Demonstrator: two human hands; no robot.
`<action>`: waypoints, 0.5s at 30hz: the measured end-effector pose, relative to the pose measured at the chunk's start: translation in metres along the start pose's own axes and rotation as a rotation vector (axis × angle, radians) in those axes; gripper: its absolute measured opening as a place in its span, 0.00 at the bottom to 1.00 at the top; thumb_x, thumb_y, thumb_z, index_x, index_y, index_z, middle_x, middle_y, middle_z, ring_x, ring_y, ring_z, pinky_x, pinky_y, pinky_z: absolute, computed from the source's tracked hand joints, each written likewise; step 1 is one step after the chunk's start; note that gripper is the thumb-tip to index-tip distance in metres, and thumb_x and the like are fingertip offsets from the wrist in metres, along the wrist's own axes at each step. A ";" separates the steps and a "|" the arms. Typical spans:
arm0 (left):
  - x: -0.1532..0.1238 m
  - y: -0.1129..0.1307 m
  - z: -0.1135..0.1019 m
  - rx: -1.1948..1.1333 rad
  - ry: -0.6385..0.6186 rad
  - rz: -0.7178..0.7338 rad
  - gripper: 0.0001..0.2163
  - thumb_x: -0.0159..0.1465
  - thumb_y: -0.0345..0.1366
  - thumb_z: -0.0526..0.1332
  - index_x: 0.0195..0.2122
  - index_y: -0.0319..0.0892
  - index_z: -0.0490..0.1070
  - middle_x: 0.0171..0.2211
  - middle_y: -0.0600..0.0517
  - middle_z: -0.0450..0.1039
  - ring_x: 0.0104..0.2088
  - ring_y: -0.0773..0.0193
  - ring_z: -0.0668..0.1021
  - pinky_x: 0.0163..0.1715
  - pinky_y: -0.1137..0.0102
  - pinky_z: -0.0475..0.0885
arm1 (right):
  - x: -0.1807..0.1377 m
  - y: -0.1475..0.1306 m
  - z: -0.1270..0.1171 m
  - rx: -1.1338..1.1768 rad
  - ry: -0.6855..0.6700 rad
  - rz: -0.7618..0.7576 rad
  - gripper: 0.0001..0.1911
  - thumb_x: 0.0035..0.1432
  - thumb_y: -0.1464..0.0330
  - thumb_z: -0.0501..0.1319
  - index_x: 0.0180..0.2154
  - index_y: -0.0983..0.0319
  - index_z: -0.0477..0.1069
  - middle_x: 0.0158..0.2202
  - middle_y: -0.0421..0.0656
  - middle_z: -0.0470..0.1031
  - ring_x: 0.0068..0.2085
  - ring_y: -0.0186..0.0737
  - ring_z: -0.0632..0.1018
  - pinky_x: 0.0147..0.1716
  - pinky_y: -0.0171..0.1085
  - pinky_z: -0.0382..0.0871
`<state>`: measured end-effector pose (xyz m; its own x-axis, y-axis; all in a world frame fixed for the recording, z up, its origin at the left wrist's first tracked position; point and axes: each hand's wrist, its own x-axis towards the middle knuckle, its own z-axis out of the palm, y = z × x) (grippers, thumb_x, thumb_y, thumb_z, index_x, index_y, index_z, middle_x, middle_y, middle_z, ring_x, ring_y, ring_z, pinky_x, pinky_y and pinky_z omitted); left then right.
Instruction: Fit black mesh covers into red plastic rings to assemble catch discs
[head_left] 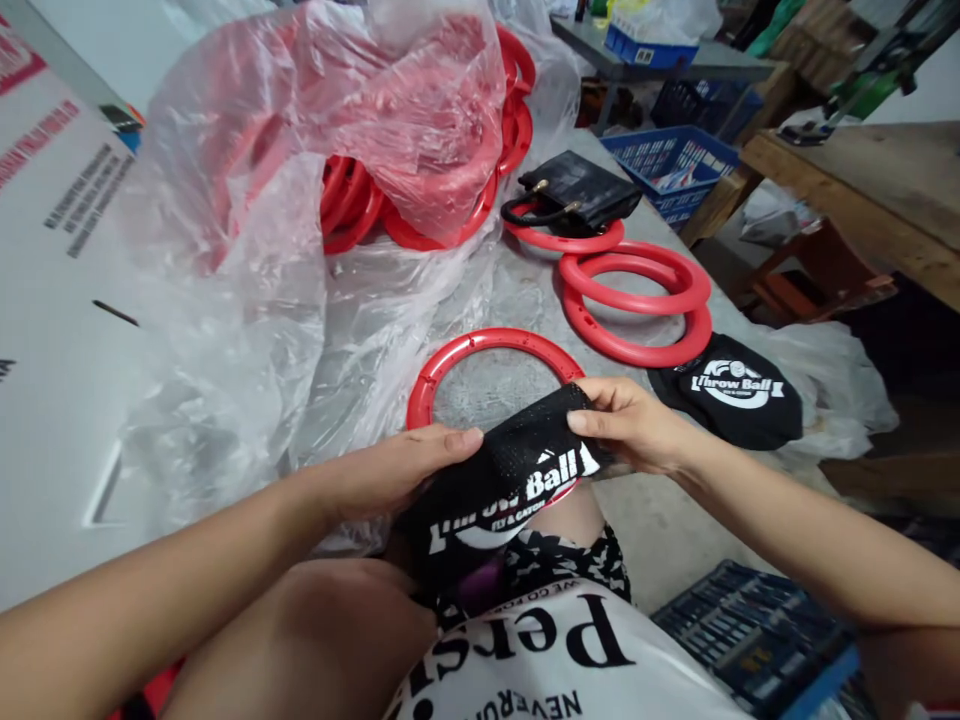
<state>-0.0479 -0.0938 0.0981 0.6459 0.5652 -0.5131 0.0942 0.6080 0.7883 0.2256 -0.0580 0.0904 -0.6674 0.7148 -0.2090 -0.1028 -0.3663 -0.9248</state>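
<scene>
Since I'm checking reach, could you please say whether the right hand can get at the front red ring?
Probably yes: the front red ring lies close, its far side uncovered, but the right hand holds black Throw Ball fabric.

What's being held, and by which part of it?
Black mesh fabric piece with white "Throw Ball" lettering, held at its upper edge by the left grip and right grip. Whether either also holds the nearest red plastic ring can't be told.

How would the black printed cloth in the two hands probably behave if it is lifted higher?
The black cloth is probably floppy: its print looks bent and broken by folds between the left hand and the right hand. It may be light for its size, since it looks thin and mesh-like near its upper edge.
</scene>
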 end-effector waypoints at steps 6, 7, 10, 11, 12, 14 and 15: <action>0.009 0.001 0.005 0.286 0.122 0.261 0.40 0.50 0.47 0.76 0.64 0.50 0.66 0.59 0.43 0.73 0.60 0.46 0.74 0.57 0.57 0.71 | 0.002 -0.007 0.024 -0.384 0.126 0.027 0.18 0.56 0.56 0.70 0.30 0.61 0.68 0.24 0.35 0.69 0.26 0.31 0.70 0.25 0.31 0.63; 0.008 0.001 0.011 0.348 0.195 0.303 0.43 0.45 0.44 0.79 0.63 0.50 0.66 0.60 0.44 0.71 0.61 0.44 0.73 0.58 0.56 0.70 | 0.000 -0.011 0.030 -0.483 0.105 0.040 0.17 0.57 0.58 0.69 0.29 0.61 0.67 0.23 0.34 0.68 0.25 0.31 0.68 0.24 0.31 0.61; 0.003 0.003 0.033 0.480 0.351 0.394 0.44 0.37 0.40 0.81 0.59 0.51 0.71 0.57 0.46 0.74 0.59 0.42 0.73 0.56 0.57 0.71 | -0.012 -0.029 0.048 -0.757 -0.038 0.012 0.08 0.61 0.66 0.64 0.32 0.59 0.68 0.25 0.35 0.71 0.26 0.32 0.70 0.24 0.32 0.61; 0.000 0.004 0.041 0.493 0.355 0.405 0.39 0.39 0.39 0.80 0.56 0.51 0.73 0.53 0.47 0.76 0.56 0.44 0.75 0.53 0.58 0.73 | -0.017 -0.036 0.054 -0.827 -0.092 -0.018 0.05 0.62 0.68 0.63 0.34 0.58 0.69 0.27 0.36 0.73 0.27 0.32 0.71 0.25 0.32 0.61; -0.003 0.005 0.048 0.493 0.346 0.407 0.32 0.43 0.37 0.78 0.52 0.51 0.75 0.47 0.49 0.78 0.50 0.47 0.78 0.49 0.60 0.74 | -0.021 -0.043 0.059 -0.881 -0.136 -0.047 0.03 0.63 0.70 0.62 0.35 0.57 0.69 0.28 0.37 0.74 0.27 0.32 0.72 0.25 0.32 0.62; -0.007 0.008 0.055 0.461 0.342 0.393 0.17 0.52 0.33 0.71 0.43 0.50 0.77 0.38 0.51 0.80 0.40 0.55 0.79 0.41 0.65 0.73 | -0.024 -0.055 0.062 -0.926 -0.182 -0.076 0.04 0.63 0.71 0.62 0.37 0.56 0.70 0.28 0.37 0.75 0.27 0.32 0.72 0.24 0.32 0.61; -0.006 0.010 0.054 0.443 0.348 0.382 0.12 0.54 0.31 0.68 0.40 0.49 0.77 0.35 0.52 0.79 0.36 0.58 0.78 0.38 0.67 0.72 | -0.021 -0.057 0.060 -0.917 -0.182 -0.074 0.04 0.62 0.71 0.63 0.37 0.57 0.69 0.27 0.36 0.74 0.26 0.32 0.71 0.23 0.32 0.61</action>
<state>-0.0097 -0.1213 0.1279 0.4215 0.8863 -0.1917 0.2572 0.0858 0.9625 0.2017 -0.0878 0.1669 -0.7953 0.5852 -0.1586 0.4205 0.3440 -0.8395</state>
